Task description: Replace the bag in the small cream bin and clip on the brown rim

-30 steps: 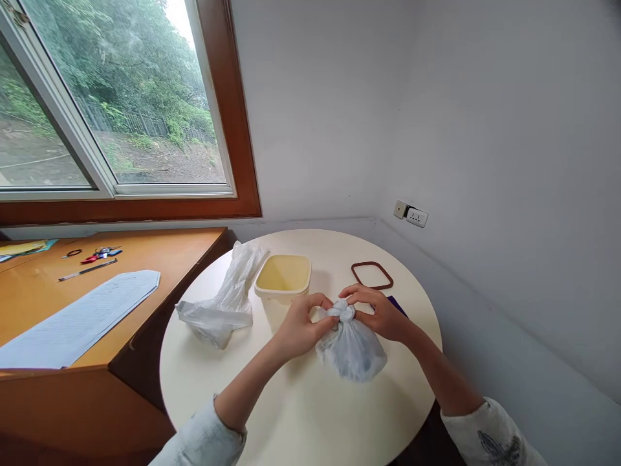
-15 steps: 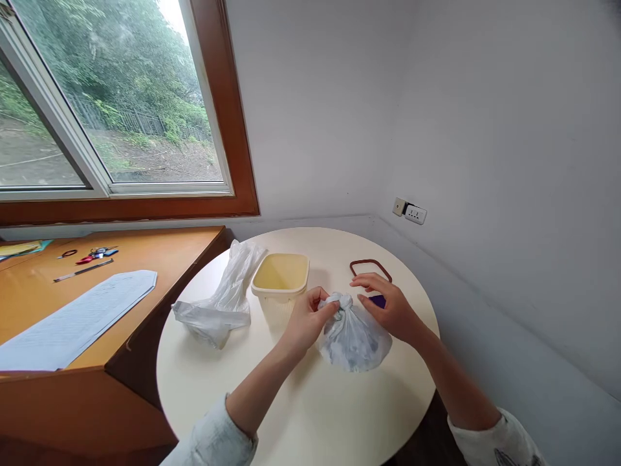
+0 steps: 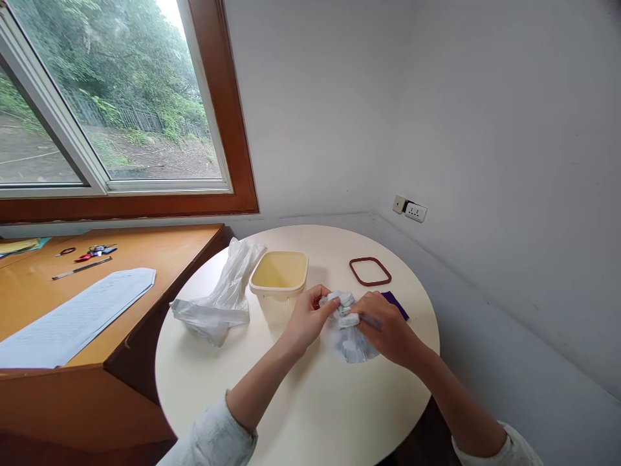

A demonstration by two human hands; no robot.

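Observation:
A filled white plastic bag (image 3: 358, 346), gathered and knotted at its top, is between my hands over the round table (image 3: 310, 414). My left hand (image 3: 310, 314) pinches the twisted neck from the left. From the right, my right hand (image 3: 385, 327) has its fingers closed on the bag just below the knot. Slight blur covers the bag's lower part. Left of the bag stands a cream square bin (image 3: 277, 301), open at the top. Partly behind my right hand lies a flat purple piece (image 3: 396, 304).
Beyond the right hand lies a dark red square ring (image 3: 370, 283). A crumpled white plastic bag (image 3: 213, 317) rests on the table's left side. The adjoining wooden desk (image 3: 169, 246) holds papers (image 3: 92, 317), a pen (image 3: 81, 268) and keys (image 3: 97, 251). A wall socket (image 3: 416, 211) is at the right.
My right hand has moved down and closed on the bag below its knot, uncovering the dark red ring and more of the purple piece. My left hand keeps its pinch.

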